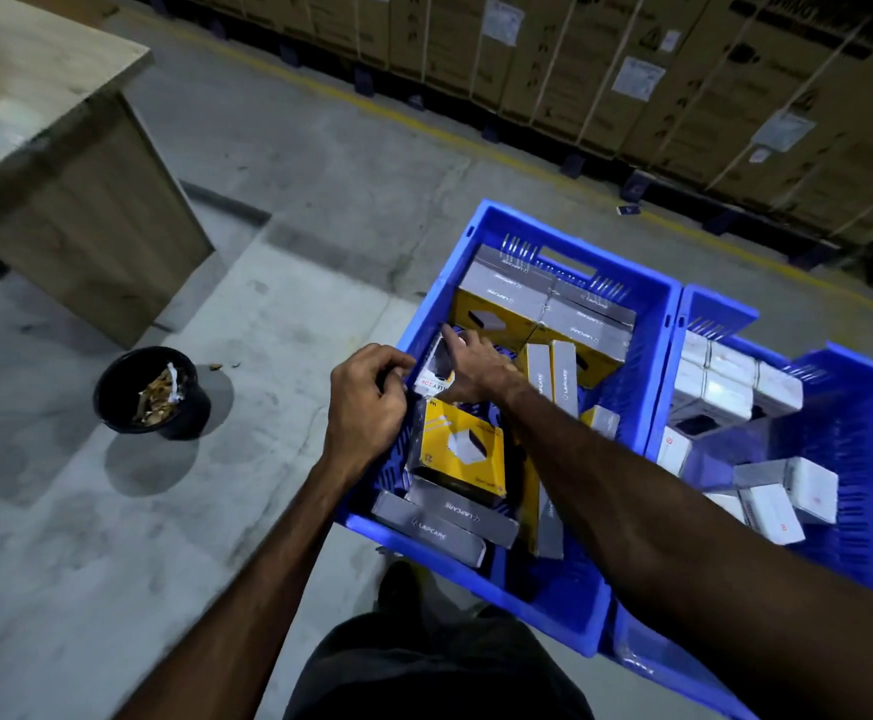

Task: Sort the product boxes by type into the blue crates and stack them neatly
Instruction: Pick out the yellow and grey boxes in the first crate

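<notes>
Two blue crates stand side by side on the floor. The left crate (pixel 569 605) holds several yellow-and-grey boxes, some stacked at its far end (pixel 538 304) and one lying flat near me (pixel 458 449). My right hand (pixel 476 368) reaches across into this crate and grips a small white box (pixel 437 368) against the left wall. At the crate's left rim my left hand (pixel 369 407) is curled, its fingertips at the same white box. The right crate (pixel 850 418) contains several white boxes (pixel 720 387).
A black bucket (pixel 151 392) with scraps sits on the concrete floor to the left. A wooden table (pixel 60 163) stands at the far left. Large strapped cartons (pixel 684 80) line the back, behind a yellow floor line. My legs are below the crates.
</notes>
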`<state>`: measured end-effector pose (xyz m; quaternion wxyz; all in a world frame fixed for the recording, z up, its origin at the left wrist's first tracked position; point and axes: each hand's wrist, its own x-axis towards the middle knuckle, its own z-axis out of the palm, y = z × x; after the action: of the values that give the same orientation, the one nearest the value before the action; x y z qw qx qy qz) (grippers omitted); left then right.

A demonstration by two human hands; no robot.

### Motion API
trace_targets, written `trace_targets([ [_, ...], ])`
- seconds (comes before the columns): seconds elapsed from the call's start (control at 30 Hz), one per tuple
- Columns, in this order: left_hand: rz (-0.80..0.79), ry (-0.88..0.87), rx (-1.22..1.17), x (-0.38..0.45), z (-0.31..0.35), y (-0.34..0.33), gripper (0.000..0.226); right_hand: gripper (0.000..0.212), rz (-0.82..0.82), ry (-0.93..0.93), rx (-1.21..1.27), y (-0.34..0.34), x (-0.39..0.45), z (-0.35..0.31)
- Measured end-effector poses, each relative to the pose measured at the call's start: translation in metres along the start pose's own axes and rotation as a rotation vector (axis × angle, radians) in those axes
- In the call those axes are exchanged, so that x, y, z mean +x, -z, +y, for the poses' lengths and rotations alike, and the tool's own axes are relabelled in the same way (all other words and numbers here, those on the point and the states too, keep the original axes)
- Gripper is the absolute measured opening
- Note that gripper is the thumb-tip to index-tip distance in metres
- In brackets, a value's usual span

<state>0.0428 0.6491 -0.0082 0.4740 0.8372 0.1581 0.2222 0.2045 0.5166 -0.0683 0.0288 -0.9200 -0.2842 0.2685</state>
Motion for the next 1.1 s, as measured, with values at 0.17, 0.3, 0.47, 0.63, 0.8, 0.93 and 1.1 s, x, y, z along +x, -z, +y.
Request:
trace_targets([
  [0.17, 0.018, -0.041, 0.066, 0.0, 0.004, 0.0, 0.029, 0.129, 0.202, -0.013, -0.029, 0.014, -0.013, 0.001],
  [0.3, 0.012, -0.044, 0.061, -0.001, 0.006, 0.002, 0.029, 0.109, 0.416, -0.063, 0.173, 0.04, -0.044, 0.008],
  [0.47, -0.026, -0.076, 0.051, -0.004, 0.006, 0.004, 0.026, 0.08, 0.616, -0.082, 0.694, 0.067, -0.118, 0.027],
  [0.63, -0.11, -0.131, -0.009, -0.013, 0.019, -0.012, 0.018, 0.073, 0.777, -0.172, 1.025, 0.047, -0.222, 0.063],
  [0.8, -0.379, -0.276, -0.085, -0.043, 0.06, -0.066, 0.011, 0.086, 0.802, -0.355, 1.06, -0.002, -0.318, 0.097],
  [0.93, -0.535, -0.37, -0.126, -0.075, 0.095, -0.101, 0.011, 0.073, 0.648, -0.469, 0.886, -0.043, -0.378, 0.124],
  [1.1, -0.531, -0.297, -0.119, -0.101, 0.106, -0.126, 0.012, 0.077, 0.399, -0.635, 0.564, -0.071, -0.42, 0.163],
])
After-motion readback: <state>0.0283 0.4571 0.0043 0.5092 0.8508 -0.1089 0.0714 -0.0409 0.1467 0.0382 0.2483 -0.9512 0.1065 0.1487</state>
